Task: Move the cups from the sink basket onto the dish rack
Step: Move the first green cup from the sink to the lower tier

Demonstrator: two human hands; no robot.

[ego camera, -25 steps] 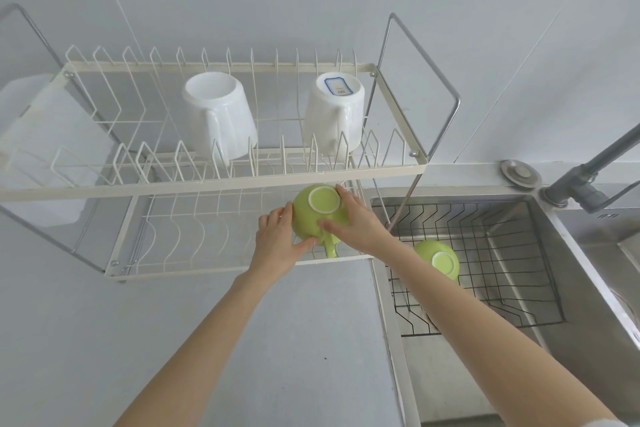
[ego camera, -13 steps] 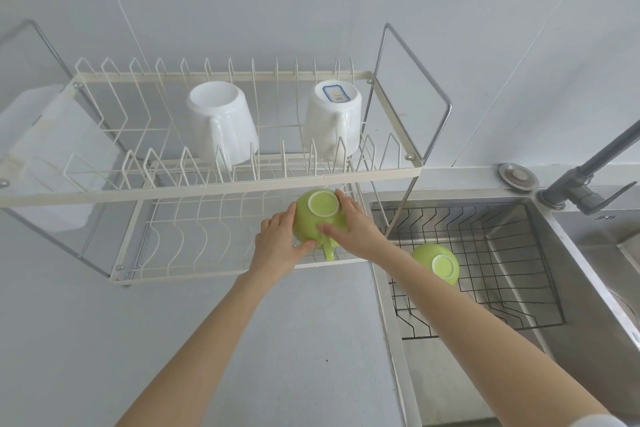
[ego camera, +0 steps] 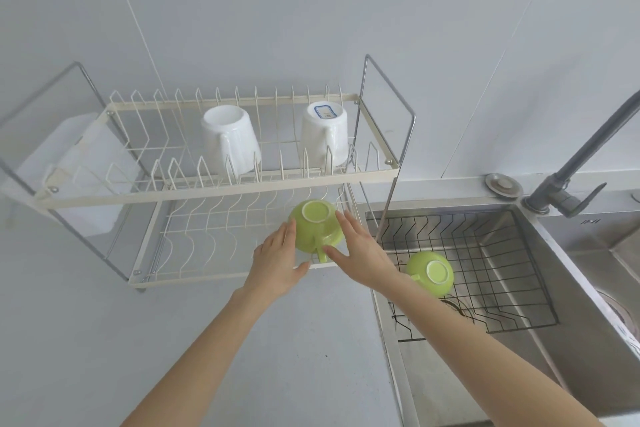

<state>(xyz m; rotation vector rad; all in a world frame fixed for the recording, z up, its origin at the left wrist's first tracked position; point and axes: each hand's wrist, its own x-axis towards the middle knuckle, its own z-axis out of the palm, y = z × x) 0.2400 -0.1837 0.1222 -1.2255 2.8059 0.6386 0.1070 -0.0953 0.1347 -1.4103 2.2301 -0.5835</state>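
Observation:
A green cup (ego camera: 315,225) sits upside down, handle toward me, at the right end of the lower tier of the white wire dish rack (ego camera: 207,282). My left hand (ego camera: 277,263) lies open against the cup's left side, fingers straight. My right hand (ego camera: 360,256) is open just right of the cup, fingers spread and barely off it. A second green cup (ego camera: 431,272) lies upside down in the black wire sink basket (ego camera: 502,253), partly behind my right forearm.
Two white mugs (ego camera: 230,139) (ego camera: 323,133) stand upside down on the rack's upper tier. A steel sink (ego camera: 588,288) holds the basket, with a grey faucet (ego camera: 568,191) behind it. A white plastic tray (ego camera: 69,166) hangs on the rack's left end.
Both hands gripped the green cup on the lower tier before; now their fingers have loosened and spread, and the cup rests on the rack. The view has tilted upward.

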